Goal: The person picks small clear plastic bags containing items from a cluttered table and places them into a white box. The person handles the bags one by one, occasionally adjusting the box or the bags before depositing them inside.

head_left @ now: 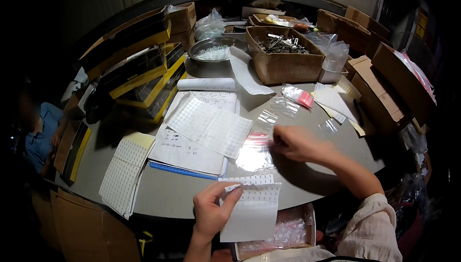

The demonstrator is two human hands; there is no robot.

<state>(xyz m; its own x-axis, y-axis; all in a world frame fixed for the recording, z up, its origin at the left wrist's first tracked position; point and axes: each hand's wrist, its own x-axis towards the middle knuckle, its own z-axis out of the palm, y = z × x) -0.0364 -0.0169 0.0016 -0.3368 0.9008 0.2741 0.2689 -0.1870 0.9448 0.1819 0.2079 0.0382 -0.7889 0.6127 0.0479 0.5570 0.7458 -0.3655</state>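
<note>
My left hand (211, 210) pinches a folded sheet of small labels (249, 216) between thumb and fingers, over the table's near edge. Rows of small printed marks run along its upper part. My right hand (298, 144) is closed at the right edge of a pile of clear zip bags (257, 159) with red strips. Its fingertips are partly hidden there. Just beyond lie small clear bags with little parts inside (265, 119) and a bundle of red-striped zip bags (303, 98). Left of the pile, a sheet of round stickers (209, 125) rests on a paper pad (180, 151).
A label stack (126, 173) lies at left. Black and yellow boxes (144, 82) are piled behind it. At the back stand a metal bowl (216, 51) and a carton of metal parts (285, 63). Cartons (379, 89) line the right. A person (41, 137) sits far left.
</note>
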